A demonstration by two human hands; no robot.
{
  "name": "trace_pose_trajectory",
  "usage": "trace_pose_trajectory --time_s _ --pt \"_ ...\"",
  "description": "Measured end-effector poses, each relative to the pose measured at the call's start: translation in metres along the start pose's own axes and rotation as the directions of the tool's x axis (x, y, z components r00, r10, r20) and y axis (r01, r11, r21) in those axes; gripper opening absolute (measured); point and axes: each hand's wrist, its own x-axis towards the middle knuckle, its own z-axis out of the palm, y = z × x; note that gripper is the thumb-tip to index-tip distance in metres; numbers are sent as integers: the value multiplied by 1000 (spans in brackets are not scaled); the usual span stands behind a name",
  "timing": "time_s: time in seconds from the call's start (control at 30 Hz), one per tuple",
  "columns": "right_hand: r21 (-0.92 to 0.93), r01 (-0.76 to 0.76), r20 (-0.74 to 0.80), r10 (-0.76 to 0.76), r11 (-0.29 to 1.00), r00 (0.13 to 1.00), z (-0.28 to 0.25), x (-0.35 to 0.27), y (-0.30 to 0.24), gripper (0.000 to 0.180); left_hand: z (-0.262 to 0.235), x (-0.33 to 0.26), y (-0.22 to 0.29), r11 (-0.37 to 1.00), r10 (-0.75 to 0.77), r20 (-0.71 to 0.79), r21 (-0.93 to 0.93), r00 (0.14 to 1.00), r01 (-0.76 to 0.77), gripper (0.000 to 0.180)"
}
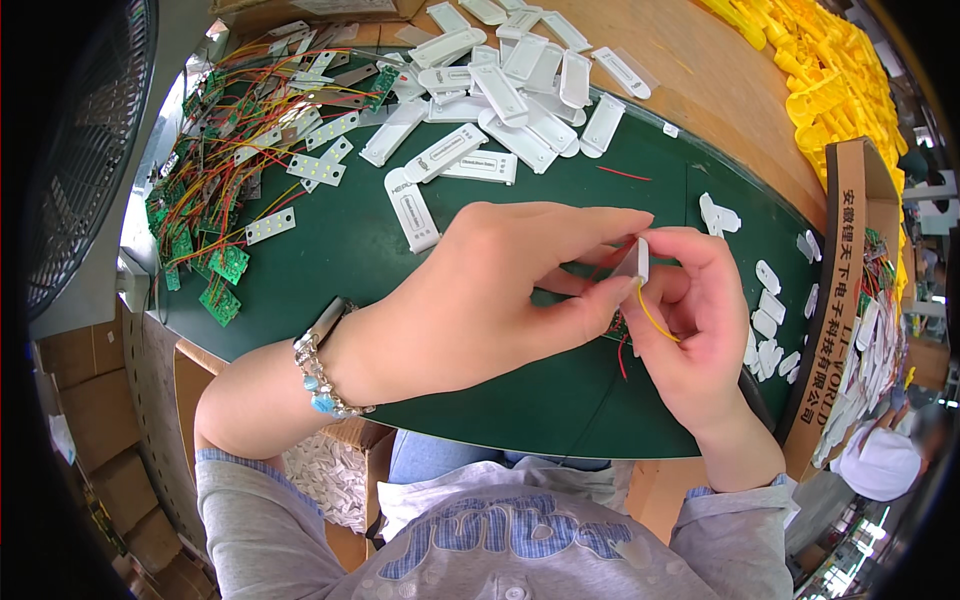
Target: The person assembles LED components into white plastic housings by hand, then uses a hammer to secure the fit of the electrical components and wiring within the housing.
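Over the dark green tabletop, my left hand [495, 285] and my right hand [700, 325] meet, both closed on a small white plastic piece [642, 262]. My left thumb and index finger pinch it from the left, and my right fingers grip it from the right. A yellow wire [657, 320] curves down from the piece across my right thumb. Just below, a red wire [622, 360] hangs beside a partly hidden green circuit board [617, 325]. My fingers cover much of the piece, so how the wires join it cannot be made out.
Green circuit boards [219, 300] with tangled wires and LED strips [270, 226] lie at left. White plastic covers [500, 95] heap at the back. Small white pieces [768, 307] lie near a cardboard box [835, 290] at right, yellow parts [830, 80] beyond. A black fan [85, 130] stands far left.
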Motion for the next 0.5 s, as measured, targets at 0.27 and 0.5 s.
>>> trace_pose_trajectory --time_s 0.27,0.5 --pt "-6 117 -40 -117 993 992 6 -2 10 48 -4 2 -1 951 142 40 272 989 -148 50" --pt "-12 225 -24 -225 974 974 5 -1 17 50 -1 3 -5 923 228 32 312 973 -226 52"
